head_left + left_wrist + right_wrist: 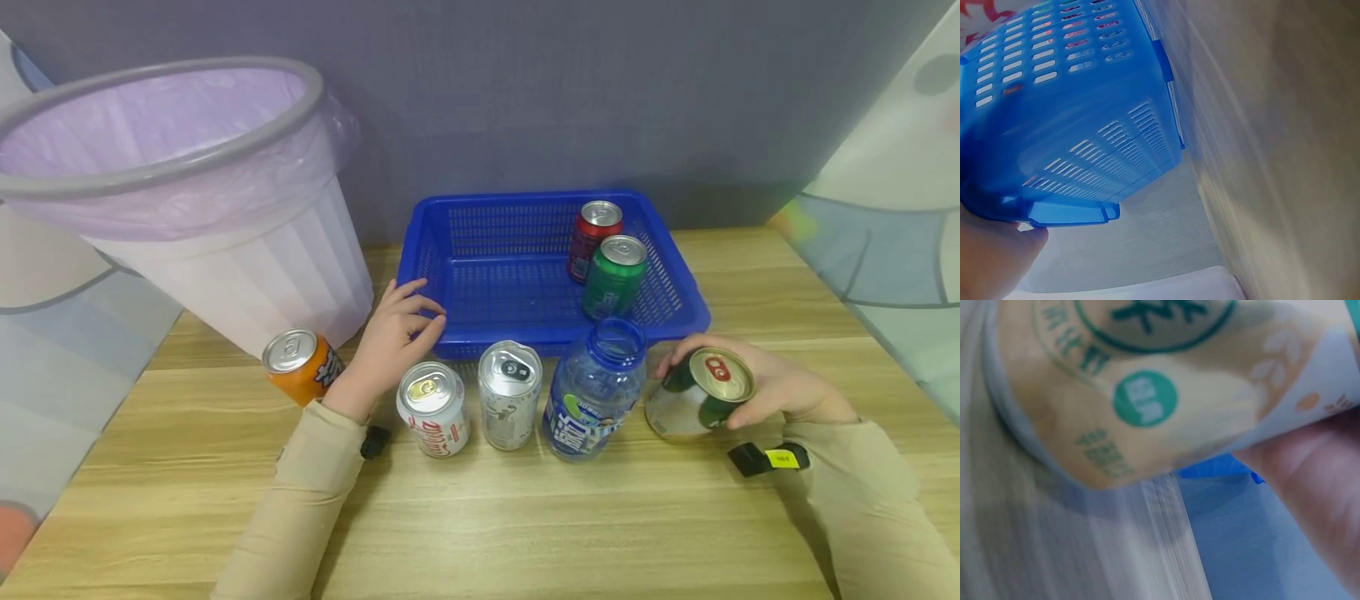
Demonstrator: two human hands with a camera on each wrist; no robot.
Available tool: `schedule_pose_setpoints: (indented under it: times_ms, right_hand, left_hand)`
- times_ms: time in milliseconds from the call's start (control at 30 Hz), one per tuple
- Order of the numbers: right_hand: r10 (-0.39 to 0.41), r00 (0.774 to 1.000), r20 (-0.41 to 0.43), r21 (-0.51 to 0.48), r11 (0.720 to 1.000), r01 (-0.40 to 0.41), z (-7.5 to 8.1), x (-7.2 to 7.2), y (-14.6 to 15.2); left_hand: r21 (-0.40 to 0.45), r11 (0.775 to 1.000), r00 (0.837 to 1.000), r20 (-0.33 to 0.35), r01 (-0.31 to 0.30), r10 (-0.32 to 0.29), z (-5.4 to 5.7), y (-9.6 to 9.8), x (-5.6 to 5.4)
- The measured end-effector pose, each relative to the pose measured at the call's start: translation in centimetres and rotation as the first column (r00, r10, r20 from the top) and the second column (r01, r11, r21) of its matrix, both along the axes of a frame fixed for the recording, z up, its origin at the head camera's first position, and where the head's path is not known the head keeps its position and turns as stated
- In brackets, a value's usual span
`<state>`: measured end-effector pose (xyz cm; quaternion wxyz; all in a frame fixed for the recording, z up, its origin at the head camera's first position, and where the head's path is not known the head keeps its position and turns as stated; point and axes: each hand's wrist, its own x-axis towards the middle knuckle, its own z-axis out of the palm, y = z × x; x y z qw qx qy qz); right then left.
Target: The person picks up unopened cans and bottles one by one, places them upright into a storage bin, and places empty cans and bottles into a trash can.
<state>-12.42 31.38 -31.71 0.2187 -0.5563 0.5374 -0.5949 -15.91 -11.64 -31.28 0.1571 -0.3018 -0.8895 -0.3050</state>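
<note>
My right hand grips a green-and-white drink can with a gold top and red tab, thumb on the near side and fingers behind. In the right wrist view the can shows green lettering, its base close over the table. My left hand rests with loosely spread fingers on the left rim of the blue plastic basket. In the left wrist view that hand touches the rim. Inside the basket, at its right end, stand a red can and a green can.
Before the basket stand a white cola can, a dented silver can and a capless blue plastic bottle. An orange can leans left of my left wrist. Behind it is a white bin with a purple liner. A grey partition closes the back.
</note>
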Motion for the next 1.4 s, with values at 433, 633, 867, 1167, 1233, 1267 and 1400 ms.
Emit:
schedule_pose_setpoints:
  times_ms: [433,633,867,1167,1233,1267,1400]
  right_hand:
    - [0.005,1.000,-0.010,0.016,1.000,-0.005,-0.3,-0.1,0.5]
    - [-0.030,0.998,-0.059,0.022,0.999,0.032,-0.1,-0.2,0.5]
    - [-0.079,0.995,-0.064,0.015,0.997,0.080,-0.3,-0.2,0.3]
    - [-0.089,0.994,-0.065,-0.013,0.996,0.089,-0.7,-0.3,-0.2]
    - [-0.100,0.993,-0.066,-0.023,0.995,0.099,-0.7,-0.3,-0.3]
    - [-0.106,0.992,-0.070,-0.030,0.994,0.104,-0.8,-0.3,-0.4]
    - [-0.134,0.988,-0.071,-0.057,0.990,0.130,-1.0,-0.3,-0.6]
  left_hand:
    - [0.002,1.000,1.000,0.007,0.002,-0.002,0.1,0.0,0.1]
    - [0.005,1.000,1.000,0.005,0.004,-0.004,0.0,0.0,0.0]
    - [0.005,1.000,1.000,0.006,0.004,-0.004,0.0,0.0,0.0]
    - [0.000,1.000,1.000,-0.002,0.003,-0.003,0.0,0.0,-0.1]
    - [0.001,1.000,1.000,-0.002,0.002,-0.002,0.0,0.0,0.0]
    - [0.000,1.000,1.000,-0.003,0.003,-0.003,0.0,0.0,-0.1]
    - [0.003,1.000,1.000,-0.003,0.003,-0.003,0.0,0.0,0.0]
